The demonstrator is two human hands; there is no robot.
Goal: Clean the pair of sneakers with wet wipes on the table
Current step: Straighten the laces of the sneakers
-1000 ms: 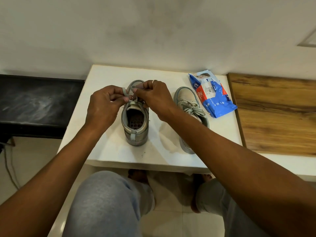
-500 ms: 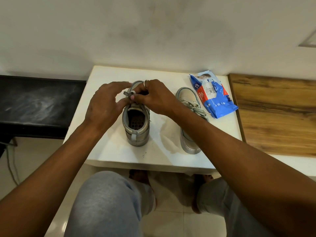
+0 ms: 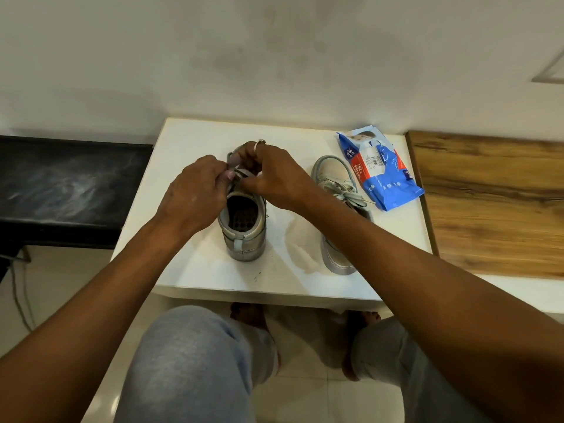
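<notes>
Two grey sneakers stand on the white table (image 3: 195,270). The left sneaker (image 3: 244,236) sits in the middle, heel toward me. My left hand (image 3: 195,193) and my right hand (image 3: 271,175) are both over its front and pinch its grey laces (image 3: 239,174); the toe is hidden behind them. The right sneaker (image 3: 335,184) stands to the right with its laces tied, partly covered by my right forearm. A blue pack of wet wipes (image 3: 381,169) lies at the table's back right.
A wooden surface (image 3: 494,203) adjoins the table on the right. A black bench (image 3: 67,190) stands to the left. A white wall runs behind. My knees in grey trousers (image 3: 195,361) and bare feet are below the table's front edge.
Both hands stayed on the left sneaker's laces. The left fingers have closed in again toward the right hand, and the laces have shifted between the fingertips.
</notes>
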